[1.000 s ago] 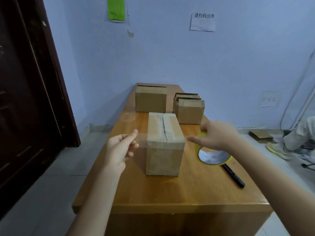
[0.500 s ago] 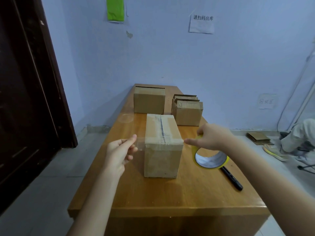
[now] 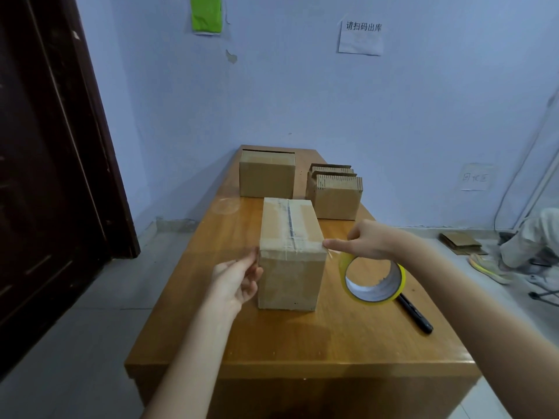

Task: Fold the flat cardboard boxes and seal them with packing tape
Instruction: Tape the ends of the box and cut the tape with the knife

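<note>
1. Taped cardboard box (image 3: 289,252) upright mid-table (image 3: 302,343), long seam under clear tape.
2. Left hand (image 3: 237,279) against box's left upper edge, fingers curled, pinching the tape end there.
3. Right hand (image 3: 370,238) gripping yellow tape roll (image 3: 373,281) just right of box; index finger extended to box's top right corner.
4. Black marker (image 3: 414,313) on table, partly behind roll.
5. Second folded box (image 3: 266,173) and stack of flat cardboard (image 3: 334,192) at far end.
</note>
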